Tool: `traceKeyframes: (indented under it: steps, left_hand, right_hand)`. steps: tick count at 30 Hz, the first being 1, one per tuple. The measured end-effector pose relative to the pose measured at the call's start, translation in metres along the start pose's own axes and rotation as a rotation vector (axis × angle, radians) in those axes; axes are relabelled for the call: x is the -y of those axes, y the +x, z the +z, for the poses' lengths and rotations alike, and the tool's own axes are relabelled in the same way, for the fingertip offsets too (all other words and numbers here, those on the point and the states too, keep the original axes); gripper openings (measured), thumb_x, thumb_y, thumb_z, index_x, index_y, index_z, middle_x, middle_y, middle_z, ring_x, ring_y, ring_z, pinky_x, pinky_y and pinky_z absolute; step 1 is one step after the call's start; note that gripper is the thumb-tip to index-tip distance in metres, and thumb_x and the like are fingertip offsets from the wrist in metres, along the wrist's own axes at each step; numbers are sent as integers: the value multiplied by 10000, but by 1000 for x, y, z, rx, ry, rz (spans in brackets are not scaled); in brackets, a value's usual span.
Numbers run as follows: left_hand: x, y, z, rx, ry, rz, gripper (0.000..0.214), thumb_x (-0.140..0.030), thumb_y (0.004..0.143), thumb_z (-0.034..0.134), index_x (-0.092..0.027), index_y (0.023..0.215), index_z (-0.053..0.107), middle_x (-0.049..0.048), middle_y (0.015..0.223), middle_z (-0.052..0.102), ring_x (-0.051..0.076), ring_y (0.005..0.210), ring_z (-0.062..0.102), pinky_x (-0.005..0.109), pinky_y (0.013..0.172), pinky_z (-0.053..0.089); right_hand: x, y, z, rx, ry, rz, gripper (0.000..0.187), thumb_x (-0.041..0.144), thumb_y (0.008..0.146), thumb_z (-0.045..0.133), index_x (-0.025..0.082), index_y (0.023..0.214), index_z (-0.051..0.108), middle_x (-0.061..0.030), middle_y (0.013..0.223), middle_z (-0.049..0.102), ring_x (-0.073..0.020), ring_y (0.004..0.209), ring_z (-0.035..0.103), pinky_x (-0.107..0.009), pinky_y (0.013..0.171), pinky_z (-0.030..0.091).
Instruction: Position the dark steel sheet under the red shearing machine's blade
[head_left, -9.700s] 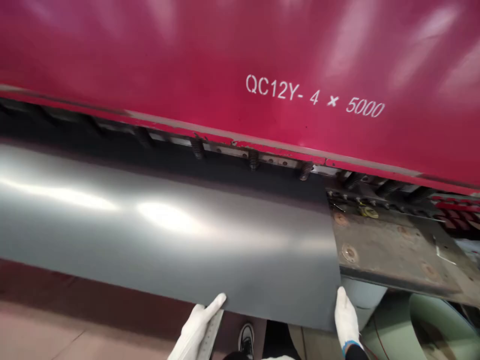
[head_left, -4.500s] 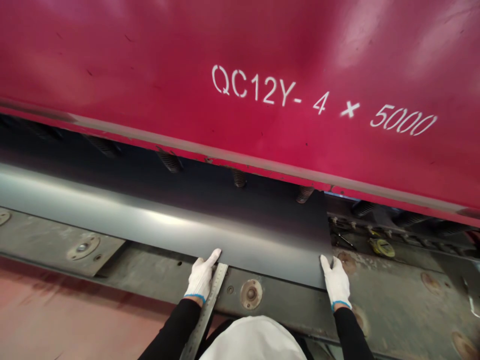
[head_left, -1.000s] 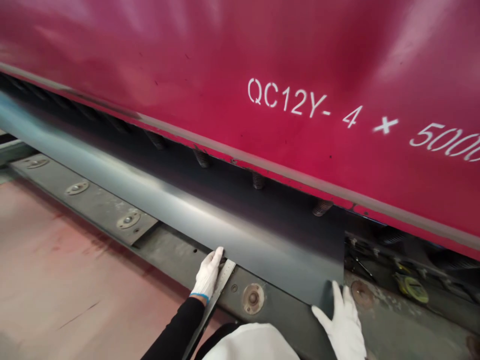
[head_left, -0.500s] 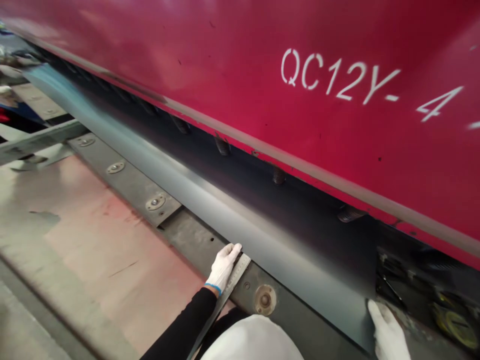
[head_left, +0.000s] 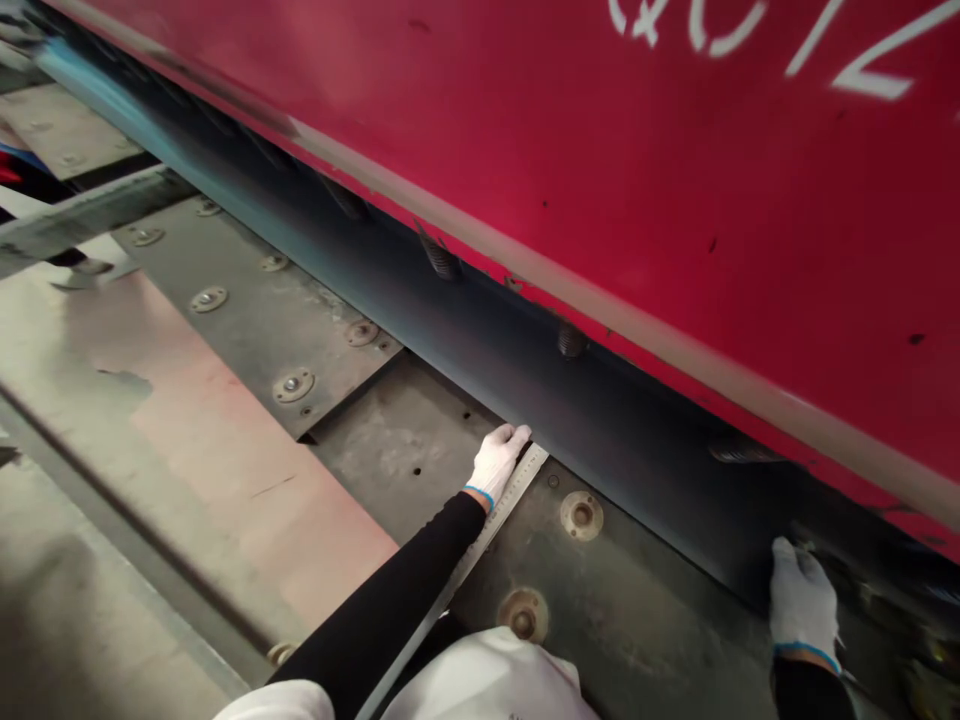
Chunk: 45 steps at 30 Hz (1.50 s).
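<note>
Left grip (head_left: 495, 465) on steel ruler (head_left: 517, 490), touching metal sheet (head_left: 645, 500).

White stencilled characters (head_left: 750, 30) on the red front beam of a metal shear (head_left: 600, 180) run off the top edge, upper right of the frame, and read as a cropped "QC12". Fine graduations mark the steel ruler (head_left: 517, 497) at lower centre, but its numerals are too small to read.

My left hand (head_left: 495, 465) and right hand (head_left: 802, 600) are wearing white gloves with blue cuff bands beside the dark grey steel sheet (head_left: 652, 500), under the crimson shear housing (head_left: 600, 180) lettered in white.
</note>
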<state>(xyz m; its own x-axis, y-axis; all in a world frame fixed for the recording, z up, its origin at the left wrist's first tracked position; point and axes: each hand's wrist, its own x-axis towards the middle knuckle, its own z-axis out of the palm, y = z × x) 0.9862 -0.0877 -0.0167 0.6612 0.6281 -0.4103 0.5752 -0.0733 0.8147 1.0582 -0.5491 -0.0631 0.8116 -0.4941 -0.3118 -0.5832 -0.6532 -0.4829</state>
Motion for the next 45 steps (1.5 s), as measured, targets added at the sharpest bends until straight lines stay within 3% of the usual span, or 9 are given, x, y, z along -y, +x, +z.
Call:
traceKeyframes:
  steps: [5,8,11,14,17,28,45]
  left_hand:
    - [-1,70,39,-3,-68,-2,480,-651,805,656,-219,663,503,-30,611,459,138,606,398,278,629,332]
    - [0,91,54,-3,-148,-14,479,-667,796,670,-211,702,555,-31,623,489,130,594,412,272,615,350]
    - [0,99,57,-1,-167,-81,547,-722,723,732,-197,730,579,-9,661,555,136,611,467,277,616,383]
    - [3,101,52,-12,-125,-138,587,-719,638,810,-196,732,559,6,704,593,144,648,505,278,624,394]
    - [10,99,44,-45,-60,-155,622,-752,625,797,-217,710,491,-16,656,534,135,625,455,279,599,362]
    - [26,82,24,-76,-77,-170,621,-723,604,818,-228,688,453,-27,619,484,140,623,425,280,614,341]
    - [29,73,30,-79,-92,-166,625,-725,607,821,-229,699,450,-26,632,504,134,611,440,273,591,361]
  right_hand:
    - [35,52,39,-5,90,25,651,568,849,459,80,1232,656,-220,1216,664,-341,1127,606,-447,1046,445]
    - [46,63,54,2,54,29,684,610,881,440,78,1259,643,-240,1234,652,-364,1139,596,-482,1031,449]
    - [49,57,66,-20,-56,32,757,680,919,343,93,1307,622,-266,1257,638,-403,1156,591,-520,1005,458]
    - [44,44,77,-29,-149,86,862,752,917,246,102,1361,597,-281,1248,637,-443,1136,600,-543,950,472]
    - [36,33,83,-29,-181,113,923,783,909,197,100,1410,565,-298,1260,628,-470,1132,600,-551,913,475]
    - [37,-9,84,-47,-184,147,871,738,925,197,126,1422,567,-281,1246,643,-454,1106,622,-537,901,485]
    - [25,-8,77,-61,-159,143,892,757,923,197,113,1401,587,-279,1226,653,-460,1109,619,-531,894,492]
